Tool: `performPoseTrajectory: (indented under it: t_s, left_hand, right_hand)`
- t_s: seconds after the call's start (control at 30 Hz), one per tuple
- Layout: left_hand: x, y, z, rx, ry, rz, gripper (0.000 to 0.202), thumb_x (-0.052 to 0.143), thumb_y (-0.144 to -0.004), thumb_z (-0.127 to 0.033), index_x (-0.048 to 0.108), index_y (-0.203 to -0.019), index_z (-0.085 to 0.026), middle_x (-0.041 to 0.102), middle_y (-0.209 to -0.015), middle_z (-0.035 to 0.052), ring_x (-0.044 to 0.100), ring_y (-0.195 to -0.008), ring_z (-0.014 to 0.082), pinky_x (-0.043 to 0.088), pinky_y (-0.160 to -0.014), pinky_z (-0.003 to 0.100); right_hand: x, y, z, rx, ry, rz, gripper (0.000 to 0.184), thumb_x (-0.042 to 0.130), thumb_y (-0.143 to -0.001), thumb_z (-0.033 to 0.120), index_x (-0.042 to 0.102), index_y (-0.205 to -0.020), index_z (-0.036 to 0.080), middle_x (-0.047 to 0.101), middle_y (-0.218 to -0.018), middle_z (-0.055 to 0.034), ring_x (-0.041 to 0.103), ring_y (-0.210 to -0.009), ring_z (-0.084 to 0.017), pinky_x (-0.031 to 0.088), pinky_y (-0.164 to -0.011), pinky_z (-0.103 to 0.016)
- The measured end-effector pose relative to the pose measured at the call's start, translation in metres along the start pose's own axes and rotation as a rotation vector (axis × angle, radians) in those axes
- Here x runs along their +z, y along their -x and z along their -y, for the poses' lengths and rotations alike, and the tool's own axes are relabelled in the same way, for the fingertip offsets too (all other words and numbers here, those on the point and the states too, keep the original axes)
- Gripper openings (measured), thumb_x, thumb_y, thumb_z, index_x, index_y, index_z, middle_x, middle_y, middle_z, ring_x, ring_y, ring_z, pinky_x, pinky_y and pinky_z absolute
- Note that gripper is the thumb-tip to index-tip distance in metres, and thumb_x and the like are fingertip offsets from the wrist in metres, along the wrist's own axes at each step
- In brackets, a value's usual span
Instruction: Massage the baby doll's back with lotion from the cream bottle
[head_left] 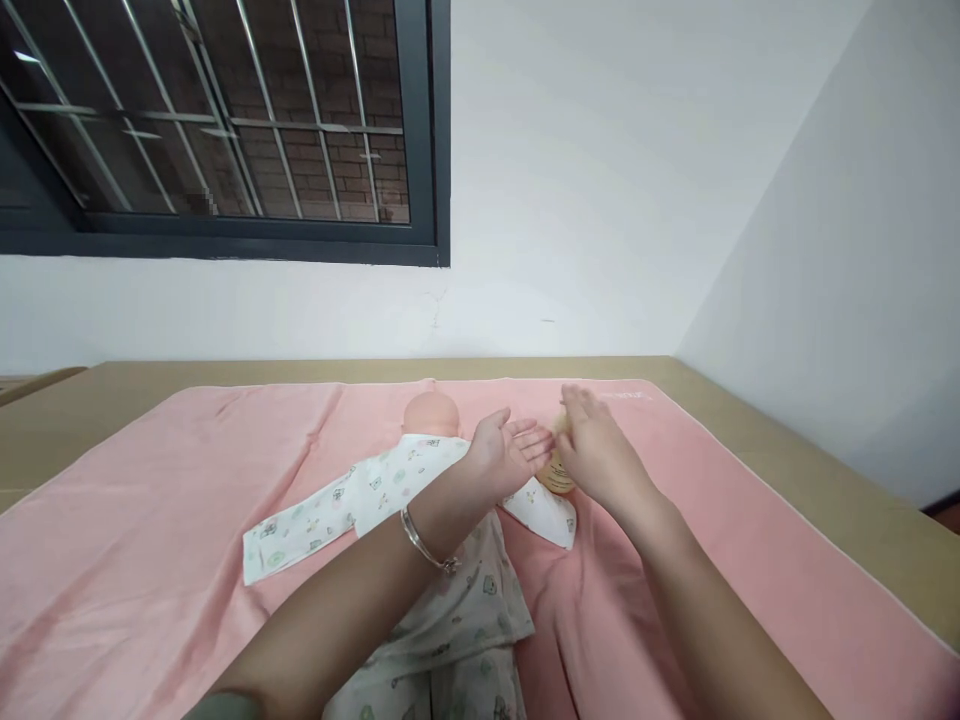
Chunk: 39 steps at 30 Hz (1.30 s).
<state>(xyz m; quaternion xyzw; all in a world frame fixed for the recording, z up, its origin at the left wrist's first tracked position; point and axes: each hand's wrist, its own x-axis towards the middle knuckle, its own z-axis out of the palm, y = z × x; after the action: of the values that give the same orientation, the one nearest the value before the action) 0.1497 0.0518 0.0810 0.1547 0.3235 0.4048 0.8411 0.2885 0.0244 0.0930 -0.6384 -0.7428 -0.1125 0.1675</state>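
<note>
My left hand (510,452) is open, palm up and fingers stretched out, over the upper body of a baby doll. Close to its right, my right hand (600,440) has its fingers extended, slightly smeared by motion. Partly hidden behind the hands is a yellowish bottle (556,476) with small dark print; whether a hand touches it I cannot tell. The doll lies on its back or front, which I cannot tell, with its bald head (431,413) away from me. It wears a white patterned top (405,470) with long sleeves spread sideways and matching trousers (472,685).
A pink blanket (150,520) with some creases lies under the doll on a wooden-coloured surface (840,480). White walls (600,200) stand behind it and to the right. At the upper left is a dark-framed window (424,130) with metal bars.
</note>
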Motion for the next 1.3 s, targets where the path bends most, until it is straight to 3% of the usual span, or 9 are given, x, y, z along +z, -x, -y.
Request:
performPoseTrajectory:
  t_s: [0.2, 0.33, 0.43, 0.57, 0.8, 0.93, 1.07, 1.2, 1.3]
  left_hand:
    - [0.004, -0.009, -0.004, -0.004, 0.087, 0.032, 0.059, 0.037, -0.094, -0.043, 0.043, -0.138, -0.004, 0.056, -0.131, 0.0251, 0.064, -0.112, 0.026, 0.057, -0.077, 0.03]
    - [0.003, -0.006, -0.003, -0.018, 0.092, 0.049, 0.054, 0.037, -0.095, -0.042, 0.047, -0.132, -0.004, 0.061, -0.121, 0.0237, 0.067, -0.101, 0.0262, 0.057, -0.076, 0.033]
    - [0.001, 0.001, -0.002, -0.028, 0.107, 0.052, 0.046, 0.034, -0.096, -0.039, 0.052, -0.123, -0.006, 0.065, -0.109, 0.0207, 0.069, -0.092, 0.0247, 0.057, -0.074, 0.035]
    - [-0.009, 0.022, -0.002, -0.059, 0.122, 0.015, 0.043, 0.034, -0.097, -0.035, 0.053, -0.12, -0.005, 0.066, -0.106, 0.0204, 0.068, -0.093, 0.0245, 0.056, -0.076, 0.034]
    - [-0.038, 0.077, -0.012, -0.054, 0.121, 0.031, 0.047, 0.045, -0.09, -0.027, 0.045, -0.132, -0.006, 0.059, -0.127, 0.0229, 0.062, -0.116, 0.0296, 0.052, -0.088, 0.037]
    - [-0.049, 0.109, -0.028, 0.034, 0.204, 0.047, 0.05, 0.046, -0.085, -0.014, 0.042, -0.135, -0.01, 0.058, -0.131, 0.0206, 0.064, -0.115, 0.0271, 0.052, -0.092, 0.038]
    - [-0.055, 0.13, -0.045, 0.088, 0.271, 0.058, 0.048, 0.044, -0.086, -0.008, 0.042, -0.134, -0.009, 0.061, -0.128, 0.0188, 0.065, -0.112, 0.0243, 0.054, -0.091, 0.036]
    - [-0.059, 0.136, -0.055, 0.141, 0.287, 0.057, 0.04, 0.047, -0.089, -0.009, 0.045, -0.129, -0.009, 0.063, -0.122, 0.0173, 0.068, -0.104, 0.0229, 0.055, -0.088, 0.034]
    - [-0.063, 0.136, -0.059, 0.216, 0.298, 0.024, 0.024, 0.049, -0.091, -0.012, 0.051, -0.115, -0.014, 0.064, -0.12, 0.0159, 0.07, -0.097, 0.021, 0.054, -0.086, 0.033]
  right_hand:
    - [0.008, -0.004, 0.004, -0.016, 0.125, -0.05, 0.045, 0.042, -0.086, 0.009, 0.053, -0.13, 0.0, 0.056, -0.136, -0.0211, 0.047, -0.132, -0.029, 0.029, -0.113, -0.04]
    - [0.002, -0.01, 0.019, 0.074, 0.217, -0.054, 0.027, 0.046, -0.083, 0.007, 0.059, -0.107, 0.009, 0.069, -0.107, -0.0183, 0.06, -0.11, -0.028, 0.039, -0.097, -0.035]
    - [0.0, -0.017, 0.032, 0.159, 0.278, -0.027, 0.021, 0.046, -0.086, 0.009, 0.058, -0.103, 0.011, 0.069, -0.097, -0.018, 0.063, -0.101, -0.028, 0.041, -0.086, -0.034]
    - [-0.001, -0.023, 0.046, 0.263, 0.267, -0.017, 0.024, 0.042, -0.089, 0.011, 0.058, -0.107, 0.01, 0.068, -0.101, -0.0196, 0.062, -0.105, -0.028, 0.041, -0.083, -0.036]
    - [-0.001, -0.023, 0.061, 0.343, 0.321, -0.041, 0.029, 0.04, -0.088, 0.012, 0.06, -0.109, 0.009, 0.066, -0.112, -0.0244, 0.058, -0.113, -0.031, 0.036, -0.092, -0.045]
    - [-0.007, -0.025, 0.06, 0.383, 0.24, 0.01, 0.033, 0.038, -0.09, 0.017, 0.059, -0.114, 0.01, 0.064, -0.119, -0.0226, 0.054, -0.119, -0.029, 0.035, -0.095, -0.049]
    - [-0.022, -0.032, 0.064, 0.454, 0.104, 0.102, 0.035, 0.036, -0.091, 0.021, 0.061, -0.115, 0.013, 0.06, -0.13, -0.0197, 0.047, -0.129, -0.03, 0.026, -0.103, -0.061]
    - [-0.038, -0.029, 0.092, 0.428, -0.023, -0.095, 0.04, 0.025, -0.093, 0.017, 0.064, -0.104, 0.017, 0.068, -0.117, -0.0153, 0.059, -0.115, -0.03, 0.023, -0.104, -0.065]
    - [-0.04, -0.017, 0.124, 0.231, -0.272, -0.19, 0.037, 0.024, -0.095, 0.023, 0.059, -0.086, 0.021, 0.073, -0.091, -0.0086, 0.068, -0.089, -0.025, 0.027, -0.106, -0.06]
